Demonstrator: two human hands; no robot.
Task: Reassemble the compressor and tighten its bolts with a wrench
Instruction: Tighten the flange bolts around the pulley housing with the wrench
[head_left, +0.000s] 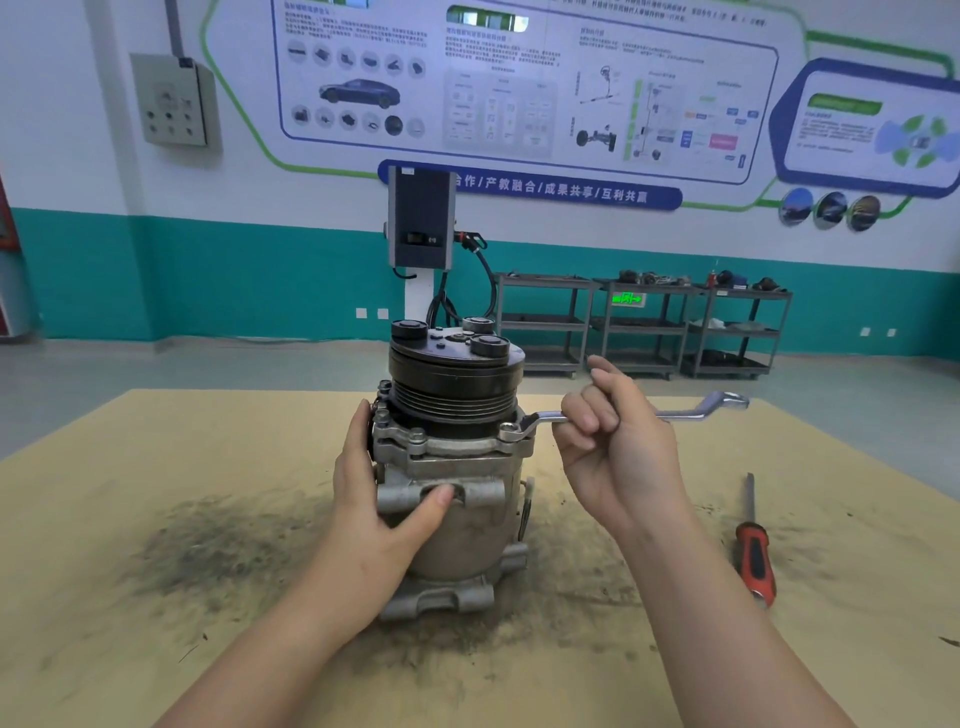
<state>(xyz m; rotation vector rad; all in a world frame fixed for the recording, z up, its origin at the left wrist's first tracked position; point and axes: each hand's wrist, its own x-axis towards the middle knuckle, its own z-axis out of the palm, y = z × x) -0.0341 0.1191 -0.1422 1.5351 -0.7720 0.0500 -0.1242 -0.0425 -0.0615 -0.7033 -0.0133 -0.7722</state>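
Chrome wrench (613, 415) shaft pinched in the curled fingers of the right hand (615, 441), its ring end seated on a flange bolt (511, 428) at the compressor's (452, 467) right shoulder, handle running straight out to the right. Left hand (382, 499) wraps the compressor's left flank, thumb across the front lug, bracing it upright. Screwdriver (753, 551) lies well right of the compressor.
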